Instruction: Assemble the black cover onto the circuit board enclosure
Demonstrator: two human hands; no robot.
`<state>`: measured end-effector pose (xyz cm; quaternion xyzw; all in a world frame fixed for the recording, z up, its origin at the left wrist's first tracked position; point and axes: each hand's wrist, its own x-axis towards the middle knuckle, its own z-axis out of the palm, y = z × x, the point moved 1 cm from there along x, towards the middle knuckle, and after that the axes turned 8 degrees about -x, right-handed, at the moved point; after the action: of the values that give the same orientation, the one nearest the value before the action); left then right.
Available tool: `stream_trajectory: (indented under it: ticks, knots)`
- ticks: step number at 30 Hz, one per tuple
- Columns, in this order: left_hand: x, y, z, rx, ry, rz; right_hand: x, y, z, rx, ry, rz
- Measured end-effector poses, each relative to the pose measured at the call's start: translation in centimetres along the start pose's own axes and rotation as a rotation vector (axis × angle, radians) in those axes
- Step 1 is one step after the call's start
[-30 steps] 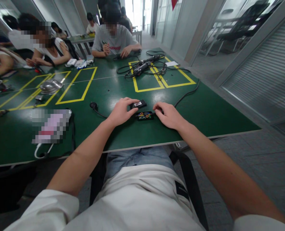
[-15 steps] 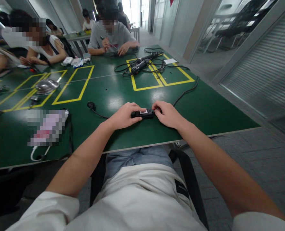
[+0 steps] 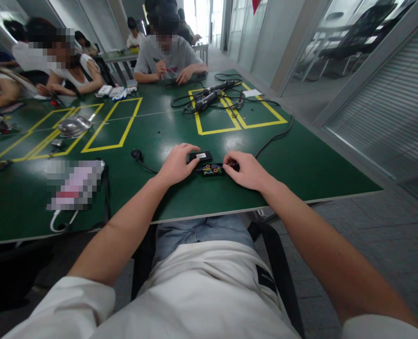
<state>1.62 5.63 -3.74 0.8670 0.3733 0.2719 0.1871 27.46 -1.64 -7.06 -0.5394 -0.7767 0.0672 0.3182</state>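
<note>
The left hand [image 3: 176,165] grips the black cover [image 3: 203,156] at its left end, just behind the open casing [image 3: 211,173] on the desk [image 3: 191,202]. The right hand [image 3: 247,170] curls at the casing's right end, its hold unclear; tugging the cable [image 3: 274,138] could drag the exposed parts [image 3: 215,169] loose.

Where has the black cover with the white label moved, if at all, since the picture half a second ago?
Yes, the black cover has moved off the open case, leftward and closer to the yellow tape ahead.
</note>
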Motion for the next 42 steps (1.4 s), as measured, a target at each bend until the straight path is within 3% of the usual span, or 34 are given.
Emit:
stream_trajectory:
  ticks: [3, 6, 9, 13, 19, 25, 42]
  knots:
    - [-0.2, 0.9, -0.5, -0.033, -0.009, 0.079, -0.1, -0.2, -0.1, -0.002, 0.006, -0.013]
    - [-0.4, 1.4, -0.6, -0.088, -0.188, 0.082, -0.1, -0.3, -0.1, 0.007, 0.006, -0.017]
    - [-0.5, 1.6, -0.4, -0.125, -0.262, 0.039, -0.1, -0.3, 0.1, 0.008, 0.000, 0.004]
    - [-0.5, 1.7, -0.4, -0.128, -0.251, 0.013, -0.2, -0.4, 0.1, -0.009, 0.013, 0.039]
    - [-0.5, 1.5, -0.9, -0.157, -0.144, 0.034, -0.2, -0.4, -0.4, 0.081, 0.066, 0.051]
    - [-0.4, 1.1, -0.8, -0.192, -0.252, 0.007, 0.0, 0.1, -0.2, 0.084, 0.012, 0.049]
    - [0.0, -0.1, -0.9, -0.042, -0.242, 0.149, 0.1, 0.5, 0.0, -0.038, 0.048, -0.014]
